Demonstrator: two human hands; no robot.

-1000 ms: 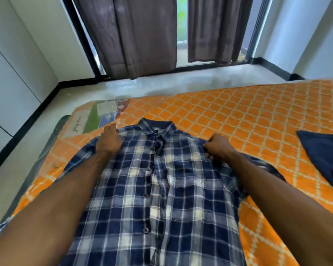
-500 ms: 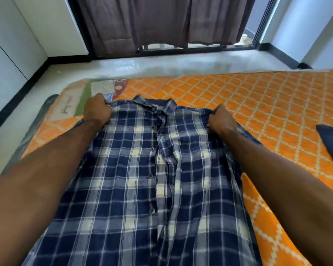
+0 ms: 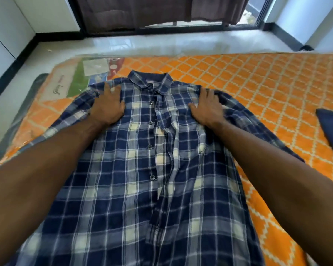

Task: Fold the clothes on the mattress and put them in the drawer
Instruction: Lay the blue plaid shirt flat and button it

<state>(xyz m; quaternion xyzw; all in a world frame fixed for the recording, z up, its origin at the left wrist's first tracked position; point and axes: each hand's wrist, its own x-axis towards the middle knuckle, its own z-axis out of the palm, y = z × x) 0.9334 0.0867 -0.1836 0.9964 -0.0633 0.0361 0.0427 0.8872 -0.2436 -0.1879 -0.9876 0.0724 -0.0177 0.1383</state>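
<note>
plaid shirt face-up, centre frame on mattress, collar far, long axis toward camera | left hand, right hand flat, spread on shoulders | equally near

A home bedroom: orange mattress on the floor, curtained glass door.

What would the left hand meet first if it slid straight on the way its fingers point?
Probably the shoulder edge of the plaid shirt under the left hand, then the printed label on the mattress.
</note>
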